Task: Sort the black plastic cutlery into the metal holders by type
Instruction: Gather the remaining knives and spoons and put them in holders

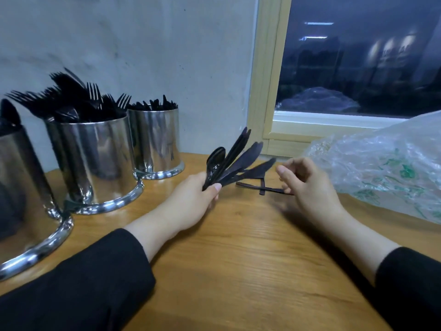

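The left hand (191, 197) grips a cutlery bunch (235, 161) by its handles, ends fanning up and right. The right hand (307, 185), loosely curled, holds nothing. Near holder (21, 187) is cropped.

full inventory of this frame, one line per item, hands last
metal holders: three, shiny silver, left on table, black cutlery inside
fanned cutlery bunch: one spoon plus several knives, black, in left hand
loose cutlery: two crossed pieces, black, on table by right hand
plastic bag: one, clear with green print, right
table: one, wood
window: one, pale frame, dark outside
left hand: grips bunch
right hand: curled over loose cutlery, contact unclear
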The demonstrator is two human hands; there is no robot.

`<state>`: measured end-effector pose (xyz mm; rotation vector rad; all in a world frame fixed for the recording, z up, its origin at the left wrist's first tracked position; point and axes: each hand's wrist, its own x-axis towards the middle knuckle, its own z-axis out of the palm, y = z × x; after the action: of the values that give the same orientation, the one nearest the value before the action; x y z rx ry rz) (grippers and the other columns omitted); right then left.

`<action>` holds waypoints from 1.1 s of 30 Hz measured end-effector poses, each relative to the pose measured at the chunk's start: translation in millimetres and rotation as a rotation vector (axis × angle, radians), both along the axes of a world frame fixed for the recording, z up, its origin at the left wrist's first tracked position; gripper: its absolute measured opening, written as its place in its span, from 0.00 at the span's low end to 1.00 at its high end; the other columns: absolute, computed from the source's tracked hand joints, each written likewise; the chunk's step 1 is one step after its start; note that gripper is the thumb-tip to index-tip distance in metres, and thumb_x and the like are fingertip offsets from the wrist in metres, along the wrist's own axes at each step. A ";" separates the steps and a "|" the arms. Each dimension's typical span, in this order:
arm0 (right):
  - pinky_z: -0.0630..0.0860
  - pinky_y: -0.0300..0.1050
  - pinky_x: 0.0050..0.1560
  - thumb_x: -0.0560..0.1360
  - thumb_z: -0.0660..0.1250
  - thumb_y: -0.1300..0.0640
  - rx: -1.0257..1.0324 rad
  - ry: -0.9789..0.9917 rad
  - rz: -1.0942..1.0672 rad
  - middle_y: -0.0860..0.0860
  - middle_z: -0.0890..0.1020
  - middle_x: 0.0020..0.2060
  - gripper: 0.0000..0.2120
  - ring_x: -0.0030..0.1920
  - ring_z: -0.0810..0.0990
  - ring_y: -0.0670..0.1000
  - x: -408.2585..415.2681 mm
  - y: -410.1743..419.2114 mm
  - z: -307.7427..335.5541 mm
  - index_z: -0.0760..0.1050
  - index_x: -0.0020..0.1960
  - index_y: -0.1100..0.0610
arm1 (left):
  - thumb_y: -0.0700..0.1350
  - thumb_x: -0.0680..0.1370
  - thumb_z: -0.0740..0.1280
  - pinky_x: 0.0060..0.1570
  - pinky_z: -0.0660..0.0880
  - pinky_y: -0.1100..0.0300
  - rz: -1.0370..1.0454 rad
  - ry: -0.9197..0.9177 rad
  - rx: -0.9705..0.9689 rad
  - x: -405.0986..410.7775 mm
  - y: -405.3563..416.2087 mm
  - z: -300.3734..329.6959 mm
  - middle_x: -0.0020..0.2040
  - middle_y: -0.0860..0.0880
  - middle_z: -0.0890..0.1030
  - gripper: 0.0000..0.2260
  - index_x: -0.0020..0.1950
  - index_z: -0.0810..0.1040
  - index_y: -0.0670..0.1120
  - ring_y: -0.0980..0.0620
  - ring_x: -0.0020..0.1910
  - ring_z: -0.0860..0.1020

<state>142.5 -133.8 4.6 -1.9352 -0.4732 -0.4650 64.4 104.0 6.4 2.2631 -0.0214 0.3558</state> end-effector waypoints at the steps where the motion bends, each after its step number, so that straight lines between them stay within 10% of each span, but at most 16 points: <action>1: 0.74 0.45 0.45 0.77 0.69 0.49 -0.162 -0.046 -0.066 0.48 0.83 0.43 0.07 0.43 0.80 0.48 5.7 -2.4 -0.9 0.78 0.53 0.50 | 0.48 0.84 0.62 0.43 0.76 0.54 0.033 -0.003 -0.066 1.9 1.8 -0.8 0.36 0.48 0.79 0.11 0.44 0.76 0.45 0.51 0.34 0.76; 8: 0.73 0.46 0.57 0.80 0.65 0.52 -0.838 -0.026 -0.133 0.55 0.80 0.55 0.15 0.56 0.78 0.56 35.6 -4.0 -19.0 0.80 0.62 0.57 | 0.44 0.84 0.62 0.38 0.74 0.58 0.090 -0.010 -0.357 9.3 5.2 -4.6 0.40 0.50 0.78 0.07 0.48 0.76 0.47 0.53 0.35 0.74; 20: 0.74 0.53 0.41 0.82 0.57 0.49 -0.779 -0.335 -0.090 0.48 0.73 0.40 0.10 0.41 0.74 0.56 23.6 -3.4 -11.8 0.71 0.47 0.52 | 0.49 0.84 0.61 0.36 0.71 0.60 0.230 -0.123 -0.203 4.3 3.0 3.2 0.40 0.48 0.82 0.12 0.48 0.76 0.43 0.51 0.38 0.79; 29: 0.75 0.49 0.46 0.81 0.62 0.57 -0.619 -0.509 0.184 0.47 0.74 0.47 0.06 0.45 0.76 0.51 -2.3 17.3 -7.3 0.75 0.56 0.54 | 0.46 0.85 0.60 0.43 0.63 0.61 0.156 -0.177 0.139 -4.0 -1.5 11.6 0.51 0.52 0.80 0.08 0.61 0.77 0.50 0.51 0.50 0.75; 33: 0.75 0.44 0.44 0.78 0.70 0.57 -0.423 -0.511 0.117 0.47 0.76 0.45 0.03 0.42 0.77 0.47 -2.1 15.7 -2.0 0.77 0.50 0.56 | 0.46 0.85 0.60 0.38 0.77 0.59 -0.029 -0.078 0.026 -4.3 0.9 9.5 0.43 0.52 0.85 0.06 0.51 0.74 0.56 0.57 0.34 0.80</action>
<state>140.5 -118.1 2.6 -2.1663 -1.0791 -0.8414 60.1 104.9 15.9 2.2710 -0.0997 0.4304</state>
